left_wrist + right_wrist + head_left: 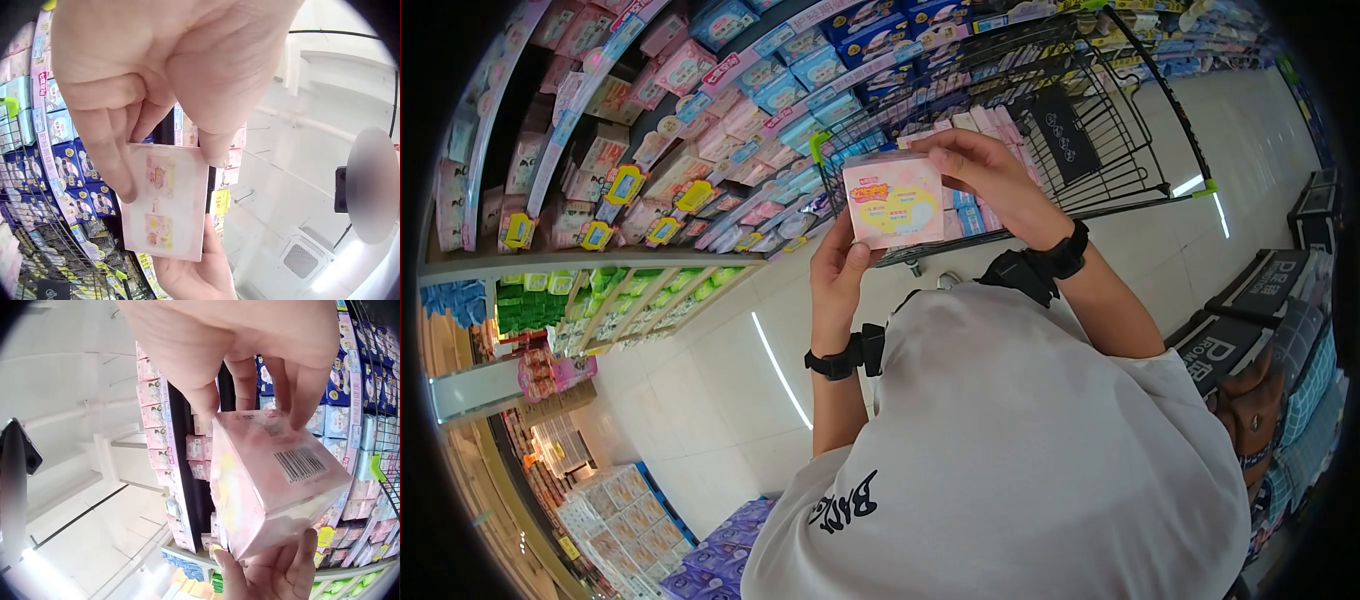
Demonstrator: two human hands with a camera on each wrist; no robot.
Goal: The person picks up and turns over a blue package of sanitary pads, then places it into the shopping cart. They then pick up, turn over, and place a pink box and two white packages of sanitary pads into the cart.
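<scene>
I hold a pink packet (893, 200) with a yellow and orange picture in both hands, in front of the shelves and above the cart's near edge. My left hand (840, 262) grips its lower left side, thumb and fingers pinching the edge (169, 165). My right hand (965, 160) curls over the top right corner. In the right wrist view the packet (275, 481) shows a barcode side, with the right hand (256, 412) pinching it from above and the left hand (275, 575) under it. The packet (165, 209) looks flat and rectangular.
A black wire shopping cart (1100, 130) with green corners stands right behind the packet. Shelves (650, 130) full of pink and blue packs run along the left. Stacked goods (615, 510) sit low at the left, dark cartons (1260, 290) at the right. Pale tiled floor lies between.
</scene>
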